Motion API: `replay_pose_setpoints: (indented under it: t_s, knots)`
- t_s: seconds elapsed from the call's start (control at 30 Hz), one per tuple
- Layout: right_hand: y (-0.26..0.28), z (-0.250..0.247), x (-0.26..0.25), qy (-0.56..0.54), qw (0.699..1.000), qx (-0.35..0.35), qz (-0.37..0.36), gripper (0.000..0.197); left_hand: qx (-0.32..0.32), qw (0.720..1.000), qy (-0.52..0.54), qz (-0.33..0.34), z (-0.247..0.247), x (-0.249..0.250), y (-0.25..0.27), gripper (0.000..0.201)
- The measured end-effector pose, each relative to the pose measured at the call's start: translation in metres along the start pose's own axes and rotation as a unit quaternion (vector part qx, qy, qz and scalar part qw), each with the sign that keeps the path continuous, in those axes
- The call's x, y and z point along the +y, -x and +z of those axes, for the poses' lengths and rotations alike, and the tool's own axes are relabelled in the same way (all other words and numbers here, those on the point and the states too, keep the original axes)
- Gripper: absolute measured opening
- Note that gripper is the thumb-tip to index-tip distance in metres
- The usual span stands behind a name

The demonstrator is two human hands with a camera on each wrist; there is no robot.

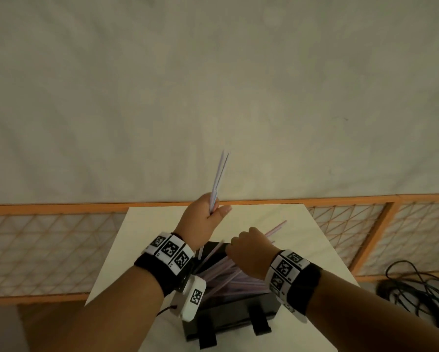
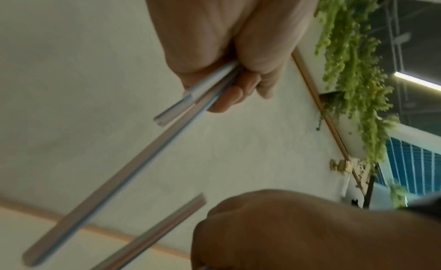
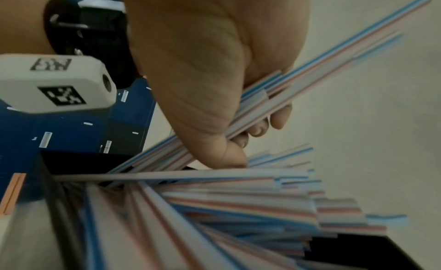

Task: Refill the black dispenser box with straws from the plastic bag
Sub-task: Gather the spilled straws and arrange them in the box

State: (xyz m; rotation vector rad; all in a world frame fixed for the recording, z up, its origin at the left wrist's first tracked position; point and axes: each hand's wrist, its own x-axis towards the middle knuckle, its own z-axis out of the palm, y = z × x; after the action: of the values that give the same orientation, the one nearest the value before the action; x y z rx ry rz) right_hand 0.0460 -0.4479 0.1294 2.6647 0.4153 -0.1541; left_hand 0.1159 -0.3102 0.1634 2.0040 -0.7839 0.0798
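The black dispenser box [image 1: 228,316] stands open on the white table [image 1: 142,250] near its front edge, with a loose heap of striped straws [image 1: 223,275] fanned out inside it and over its rim. My left hand [image 1: 205,219] is raised above the box's far side and grips a few straws [image 1: 219,174] that point up and away; the same straws [image 2: 133,161] run down-left in the left wrist view. My right hand [image 1: 249,250] is over the box and grips a bundle of straws [image 3: 298,74] that slants up to the right. No plastic bag is in view.
An orange-framed lattice screen [image 1: 48,245] runs behind and beside the table. Black cables [image 1: 416,288] lie coiled on the floor at the right. A pale wall [image 1: 213,85] fills the background. Hanging green plants [image 2: 353,76] show in the left wrist view.
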Motion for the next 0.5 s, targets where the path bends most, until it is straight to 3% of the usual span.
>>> replay_pose_setpoints:
  t_s: [0.07, 0.23, 0.33, 0.5]
  knots:
    - [0.002, 0.004, 0.000, -0.013, 1.000, -0.004, 0.003, 0.022, -0.017, 1.000, 0.001, -0.006, -0.001, -0.002, 0.000, 0.039]
    - [0.007, 0.005, -0.003, -0.024, 0.999, -0.018, 0.014, 0.022, -0.195, 0.971, -0.108, -0.089, 0.018, -0.032, 0.018, 0.030]
    - [0.005, 0.003, 0.000, -0.026, 0.999, -0.012, 0.014, 0.027, -0.223, 0.962, -0.124, -0.096, 0.021, -0.036, 0.020, 0.027]
    - [0.004, 0.005, 0.016, -0.097, 0.994, 0.004, 0.039, 0.053, -0.317, 0.912, -0.240, -0.098, 0.027, -0.046, 0.023, 0.022]
